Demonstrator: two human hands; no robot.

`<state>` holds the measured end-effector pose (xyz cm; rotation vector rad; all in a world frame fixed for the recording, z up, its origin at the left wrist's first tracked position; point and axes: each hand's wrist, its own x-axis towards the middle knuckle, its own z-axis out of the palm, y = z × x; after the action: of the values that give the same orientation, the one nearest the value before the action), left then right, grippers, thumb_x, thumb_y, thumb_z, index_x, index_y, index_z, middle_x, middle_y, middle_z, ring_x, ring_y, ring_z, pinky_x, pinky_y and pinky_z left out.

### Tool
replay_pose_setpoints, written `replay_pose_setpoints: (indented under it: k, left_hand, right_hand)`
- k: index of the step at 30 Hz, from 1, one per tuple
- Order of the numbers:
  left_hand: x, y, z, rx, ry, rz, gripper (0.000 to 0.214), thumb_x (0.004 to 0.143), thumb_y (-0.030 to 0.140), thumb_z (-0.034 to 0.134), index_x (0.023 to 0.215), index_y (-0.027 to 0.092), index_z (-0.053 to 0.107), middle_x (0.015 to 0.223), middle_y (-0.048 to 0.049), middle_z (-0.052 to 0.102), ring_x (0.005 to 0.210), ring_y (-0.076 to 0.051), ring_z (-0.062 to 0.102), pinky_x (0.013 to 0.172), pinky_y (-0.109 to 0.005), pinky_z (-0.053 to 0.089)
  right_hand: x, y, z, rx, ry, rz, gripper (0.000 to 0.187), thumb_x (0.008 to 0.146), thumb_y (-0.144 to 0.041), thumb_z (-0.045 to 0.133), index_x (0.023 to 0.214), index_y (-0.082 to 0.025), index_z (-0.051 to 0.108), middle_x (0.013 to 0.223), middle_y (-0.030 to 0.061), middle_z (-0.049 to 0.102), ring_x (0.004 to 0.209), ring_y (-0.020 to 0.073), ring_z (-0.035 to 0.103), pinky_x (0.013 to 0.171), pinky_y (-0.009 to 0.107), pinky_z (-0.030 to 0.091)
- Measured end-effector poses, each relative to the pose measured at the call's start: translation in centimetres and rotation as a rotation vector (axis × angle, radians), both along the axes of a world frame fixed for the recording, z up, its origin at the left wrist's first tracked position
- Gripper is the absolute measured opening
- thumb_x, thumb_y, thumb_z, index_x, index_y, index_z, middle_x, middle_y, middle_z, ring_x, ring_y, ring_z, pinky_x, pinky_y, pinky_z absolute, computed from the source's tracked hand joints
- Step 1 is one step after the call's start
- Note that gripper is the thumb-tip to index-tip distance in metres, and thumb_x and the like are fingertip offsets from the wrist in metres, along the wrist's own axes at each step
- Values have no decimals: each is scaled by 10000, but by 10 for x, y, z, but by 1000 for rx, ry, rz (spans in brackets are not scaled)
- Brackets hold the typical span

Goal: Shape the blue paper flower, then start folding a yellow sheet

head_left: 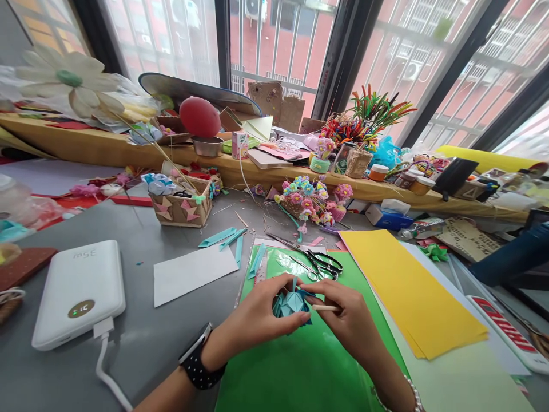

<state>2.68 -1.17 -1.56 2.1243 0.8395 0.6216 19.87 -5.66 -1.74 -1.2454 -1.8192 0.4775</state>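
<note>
A light and dark blue origami piece (291,304), folded from several paper parts, is held over a green sheet (295,366). My left hand (259,313) curls around it from the left, thumb in front and fingers behind. My right hand (351,317) pinches a thin pale stick (325,308), its fingertips at the origami's right edge. Part of the origami is hidden behind my fingers. Just beyond my hands lie black-handled scissors (325,265) and a smaller pair with them. Folded light-blue paper strips (218,236) rest further left, by a white paper sheet (195,276).
A white power bank (81,292) with a cable lies left. Yellow paper (416,292) and a red-and-white device (504,326) are on the right. Behind stand a decorated box (182,209), crocheted flowers (306,197) and a crowded ledge (274,174) beneath the windows.
</note>
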Motion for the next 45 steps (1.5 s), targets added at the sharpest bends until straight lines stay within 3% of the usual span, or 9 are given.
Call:
replay_pose_setpoints:
  k: [9,17,23,27,31,34,37,40,45]
  left_hand:
    - [0,-1,0,-45,0,-12,220,743,329,576,892,176,524,793,16,542,692,-139,459,617,-240,347]
    - [2,-1,1,-39,-3,9,194,714,277,593,863,176,520,737,34,498,657,-126,422,584,-230,326]
    - [2,-2,0,-45,-27,17,161,725,270,580,844,180,518,705,43,481,642,-119,411,573,-221,329]
    - [1,0,0,-69,-36,30,208,732,311,572,886,179,532,749,23,533,673,-132,448,601,-232,355]
    - [-1,4,0,-235,-146,-4,494,629,532,631,965,177,555,821,-12,562,753,-172,487,646,-256,388]
    - [-3,8,0,-535,-329,-12,646,668,712,424,978,165,572,830,-43,576,785,-193,516,624,-266,400]
    - [-4,11,0,-725,-381,57,490,766,611,416,834,160,595,767,-22,562,728,-147,509,580,-224,368]
    - [-5,14,0,-740,-339,43,303,720,458,613,768,161,583,658,37,500,606,-85,430,519,-180,297]
    - [-8,16,-3,-812,-393,-45,239,691,365,676,776,165,577,667,54,503,579,-64,404,501,-170,285]
  right_hand:
    - [-4,-2,3,27,-65,-72,190,740,-117,542,845,-184,686,689,23,666,455,108,524,429,207,429]
    - [-6,-3,-3,-21,-49,-66,240,698,-72,492,828,-175,664,755,42,671,638,156,622,497,212,465]
    - [-10,-3,-3,52,-65,-92,277,654,-42,469,819,-174,648,708,32,655,540,140,591,444,208,449]
    - [-11,-4,-6,97,-65,-88,265,683,-45,475,834,-185,641,738,47,668,669,173,638,526,230,493]
    - [-10,-5,-5,155,-57,-74,230,737,-64,490,855,-193,640,752,44,658,659,163,630,533,231,489]
    - [-8,-6,0,192,-8,-36,192,771,-74,510,854,-180,646,738,41,643,631,140,615,520,210,480]
    - [-7,-7,4,202,20,32,206,778,-57,523,882,-184,648,773,44,649,683,136,628,560,200,492]
    - [-7,-7,5,198,31,49,217,781,-56,537,902,-197,648,792,42,656,718,142,634,596,209,501]
    - [-8,-7,3,178,49,83,224,788,-60,547,916,-206,657,798,39,665,717,138,641,608,205,509]
